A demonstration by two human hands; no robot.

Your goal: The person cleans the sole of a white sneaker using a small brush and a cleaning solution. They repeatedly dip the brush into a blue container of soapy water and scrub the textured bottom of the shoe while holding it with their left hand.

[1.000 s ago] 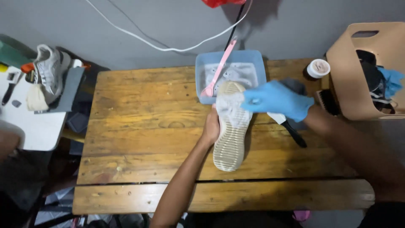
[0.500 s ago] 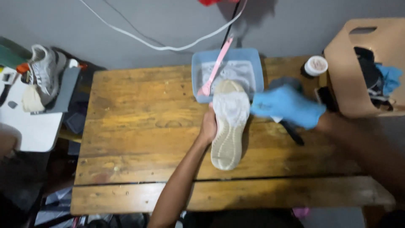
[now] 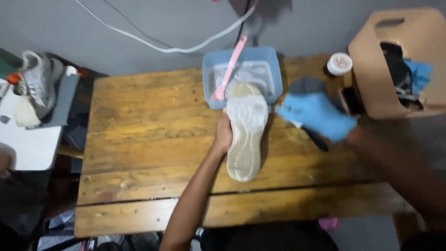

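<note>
Left hand (image 3: 223, 135): fingers gripping shoe (image 3: 246, 130), sole up, over table (image 3: 139, 139), toe at blue tub (image 3: 274, 69).
Right hand (image 3: 318, 114): blue glove, beside shoe, not touching; finger state unclear.
Pink brush (image 3: 227, 69): in tub.
Cardboard box (image 3: 371, 69): right.

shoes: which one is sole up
The shoe held by the left hand on the wooden table, pale sole facing up. The grey shoe off to the left shows its laces and upper instead.

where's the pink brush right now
In the head view the pink brush leans in the left part of the blue tub at the table's far edge, just beyond the toe of the upturned shoe in the left hand.
</note>
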